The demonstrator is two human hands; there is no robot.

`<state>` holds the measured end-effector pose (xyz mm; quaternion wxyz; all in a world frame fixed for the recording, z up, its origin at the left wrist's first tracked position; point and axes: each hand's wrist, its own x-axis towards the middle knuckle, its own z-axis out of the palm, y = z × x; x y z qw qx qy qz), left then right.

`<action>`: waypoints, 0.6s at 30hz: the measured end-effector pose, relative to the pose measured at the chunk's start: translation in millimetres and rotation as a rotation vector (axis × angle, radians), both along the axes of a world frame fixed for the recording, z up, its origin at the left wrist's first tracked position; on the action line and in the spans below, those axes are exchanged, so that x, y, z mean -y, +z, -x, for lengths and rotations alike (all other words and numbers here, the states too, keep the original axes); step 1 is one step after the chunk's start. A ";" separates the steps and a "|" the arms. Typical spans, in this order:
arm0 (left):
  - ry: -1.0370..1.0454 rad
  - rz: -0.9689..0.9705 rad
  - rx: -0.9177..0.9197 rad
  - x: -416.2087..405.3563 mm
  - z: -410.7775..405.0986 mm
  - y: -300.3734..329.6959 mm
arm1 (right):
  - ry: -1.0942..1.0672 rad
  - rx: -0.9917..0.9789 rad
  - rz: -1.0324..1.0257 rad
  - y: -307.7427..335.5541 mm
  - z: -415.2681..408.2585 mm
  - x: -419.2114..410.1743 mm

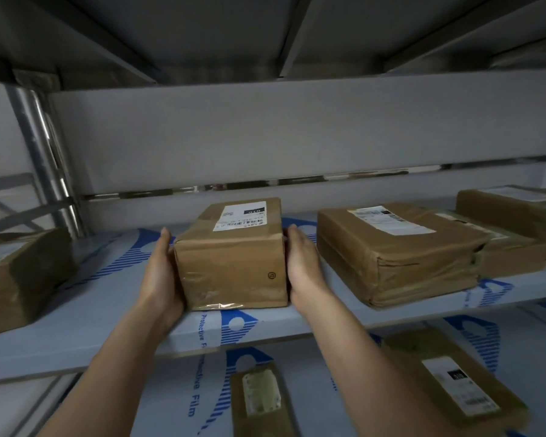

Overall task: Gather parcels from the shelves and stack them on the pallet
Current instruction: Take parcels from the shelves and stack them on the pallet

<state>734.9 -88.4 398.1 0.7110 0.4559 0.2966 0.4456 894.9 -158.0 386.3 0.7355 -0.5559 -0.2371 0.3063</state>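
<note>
Presently I have both hands on one parcel [230,257] at the front of the middle shelf [101,313]. My left hand [163,272] lies flat against its left side and my right hand [301,263] flat against its right side, fingers extended along the cardboard, so the box is clamped between two open palms, not gripped by curled fingers. The parcel appears to sit on the shelf surface, its lower front edge just behind the shelf lip; whether it is already raised a little I cannot tell. Step in hand, in my judgement: the pick from the shelf, with the carry and stacking not yet begun; the pallet is not in view. The next move calls for firm, even inward pressure, then a draw toward me and clear of the lip, held level so the box does not slip down between the palms. The taped brown wrapping looks smooth, which is the main slip risk. Orientation: the parcel's long axis runs front to back into the shelf, a short end facing me, the white shipping label [240,216] on top toward the rear. A flatter wrapped parcel [401,257] lies near its right, apart from my right hand, and another box [22,279] lies well to the left.
</note>
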 end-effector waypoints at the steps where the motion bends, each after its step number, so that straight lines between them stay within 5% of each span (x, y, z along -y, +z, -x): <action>1: -0.005 -0.008 0.002 1.5 -0.9 0.5 | 0.004 0.059 0.000 -0.4 1.1 -0.2; 11: -0.063 -0.023 0.149 0.3 4.1 1.1 | 0.203 0.252 -0.129 5.7 9.5 19.6; 18: -0.140 -0.110 0.088 14.1 4.5 4.0 | 0.389 0.211 -0.246 5.8 7.4 22.7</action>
